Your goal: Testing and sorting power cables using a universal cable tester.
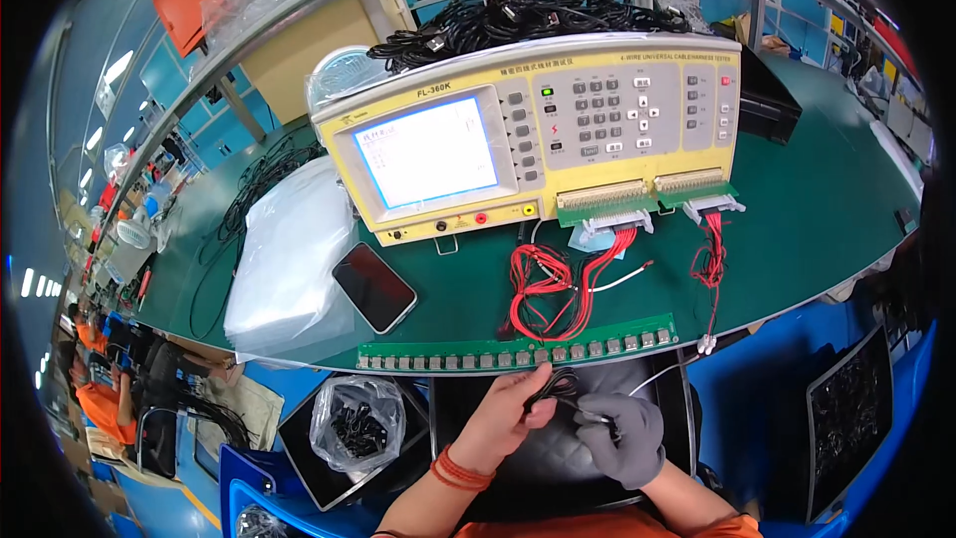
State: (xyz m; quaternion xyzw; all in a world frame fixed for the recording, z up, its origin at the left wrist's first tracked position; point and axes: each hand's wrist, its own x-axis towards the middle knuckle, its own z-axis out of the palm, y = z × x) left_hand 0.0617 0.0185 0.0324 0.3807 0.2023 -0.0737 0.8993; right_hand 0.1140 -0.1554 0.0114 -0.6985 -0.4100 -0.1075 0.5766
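My left hand (501,416), bare with a red cord bracelet at the wrist, is closed on a coiled black cable (564,385) just below the table's front edge. My right hand (627,438) wears a grey glove. Its fingers are pinched around what looks like one end of that cable (609,426), partly hidden by the glove. Directly beyond my hands, a long green circuit board (518,359) with a row of metal sockets lies along the table edge. Red wires (543,284) run toward it from a yellow cable tester (546,164) with a lit screen.
A phone (375,287) and stacked clear plastic bags (289,249) lie left on the green table (797,229). Black cables (528,25) are heaped on the tester. A bagged bin of black parts (358,428) stands lower left, a black tray (849,423) lower right. A person in orange (105,408) is far left.
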